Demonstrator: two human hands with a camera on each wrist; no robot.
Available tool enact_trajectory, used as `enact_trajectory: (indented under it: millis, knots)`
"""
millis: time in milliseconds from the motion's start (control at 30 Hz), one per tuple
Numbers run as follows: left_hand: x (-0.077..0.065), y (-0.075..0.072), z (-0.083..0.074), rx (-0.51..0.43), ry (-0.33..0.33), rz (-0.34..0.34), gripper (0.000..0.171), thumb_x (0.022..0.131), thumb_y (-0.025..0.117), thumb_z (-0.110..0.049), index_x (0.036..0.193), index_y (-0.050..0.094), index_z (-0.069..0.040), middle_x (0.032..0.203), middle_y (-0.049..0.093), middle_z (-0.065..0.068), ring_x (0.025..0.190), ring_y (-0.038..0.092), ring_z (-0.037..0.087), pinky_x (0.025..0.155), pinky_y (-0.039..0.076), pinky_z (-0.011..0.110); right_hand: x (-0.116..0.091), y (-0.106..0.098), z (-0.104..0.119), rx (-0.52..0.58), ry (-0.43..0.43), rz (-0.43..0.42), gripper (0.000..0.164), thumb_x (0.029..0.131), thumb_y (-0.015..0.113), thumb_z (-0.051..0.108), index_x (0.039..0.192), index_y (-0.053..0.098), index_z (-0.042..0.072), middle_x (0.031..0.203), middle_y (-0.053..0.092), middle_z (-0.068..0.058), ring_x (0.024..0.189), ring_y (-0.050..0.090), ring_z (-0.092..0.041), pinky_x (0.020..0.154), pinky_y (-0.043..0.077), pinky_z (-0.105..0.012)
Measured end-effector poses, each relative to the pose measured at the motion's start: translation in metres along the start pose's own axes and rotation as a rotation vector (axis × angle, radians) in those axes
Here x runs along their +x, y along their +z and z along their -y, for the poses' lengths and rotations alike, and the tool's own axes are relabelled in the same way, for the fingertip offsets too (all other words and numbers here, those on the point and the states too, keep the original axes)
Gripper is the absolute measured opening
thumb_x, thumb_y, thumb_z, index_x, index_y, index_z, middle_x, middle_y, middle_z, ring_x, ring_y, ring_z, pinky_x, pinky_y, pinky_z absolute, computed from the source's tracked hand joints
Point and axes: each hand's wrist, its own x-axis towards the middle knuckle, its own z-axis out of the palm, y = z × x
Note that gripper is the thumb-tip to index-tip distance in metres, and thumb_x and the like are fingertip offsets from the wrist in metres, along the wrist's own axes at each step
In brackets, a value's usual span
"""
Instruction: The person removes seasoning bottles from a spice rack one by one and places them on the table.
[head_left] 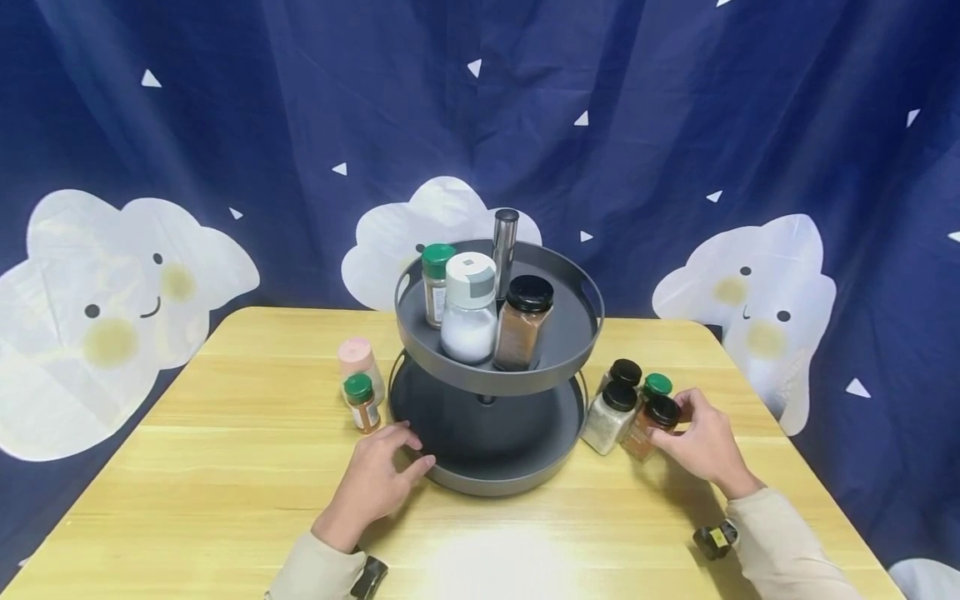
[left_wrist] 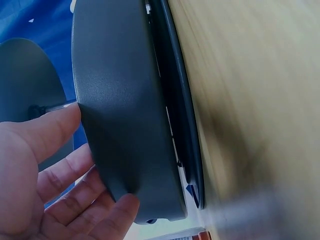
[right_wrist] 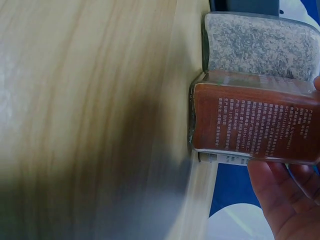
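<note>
A dark grey two-tier turntable rack stands mid-table in the head view. My left hand (head_left: 378, 475) is at the left front of its lower tray (head_left: 491, 483); thumb and fingers are spread apart and touch the rim and outer wall (left_wrist: 120, 100). With my right hand (head_left: 705, 442) I grip a black-lidded spice jar (head_left: 643, 433) of red-brown powder, thumb on one side and fingers on the other. White print covers the jar's side in the right wrist view. Against it stands a black-lidded jar (right_wrist: 260, 45) of pale grains.
On the upper tray (head_left: 502, 382) stand a green-capped jar (head_left: 437, 287), a white-capped shaker (head_left: 469, 312) and a black-lidded brown jar (head_left: 521, 329). Left of the rack are a pink-capped container (head_left: 356, 354) and a small green-capped bottle (head_left: 363, 408). Another green-capped jar (head_left: 657, 384) and black-lidded jar (head_left: 624, 372) stand behind the gripped one.
</note>
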Motion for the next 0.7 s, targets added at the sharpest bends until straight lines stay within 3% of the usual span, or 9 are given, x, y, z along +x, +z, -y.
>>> enact_trajectory:
  millis: [433,700]
  knots:
    - [0.0002,0.0000,-0.0008,-0.005,-0.006,0.002,0.019,0.078,0.081,-0.015,0.085,0.067,-0.005,0.113,0.065,0.023,0.111,0.059,0.039,0.097,0.046,0.051,-0.0003,0.0008,0.0011,0.018,-0.002,0.001,0.047,0.071,0.080,0.017,0.103,0.051,-0.001,0.093,0.064,-0.016,0.086,0.063,-0.033,0.072,0.052,-0.039]
    - [-0.0007,-0.0010,-0.0027,-0.003,-0.019,0.010,0.018,0.078,0.080,-0.015,0.086,0.067,-0.005,0.114,0.064,0.024,0.112,0.058,0.040,0.098,0.045,0.052,-0.0047,0.0035,0.0010,0.076,-0.021,-0.004,0.044,0.072,0.079,0.012,0.102,0.050,-0.002,0.094,0.063,-0.018,0.088,0.061,-0.031,0.066,0.055,-0.021]
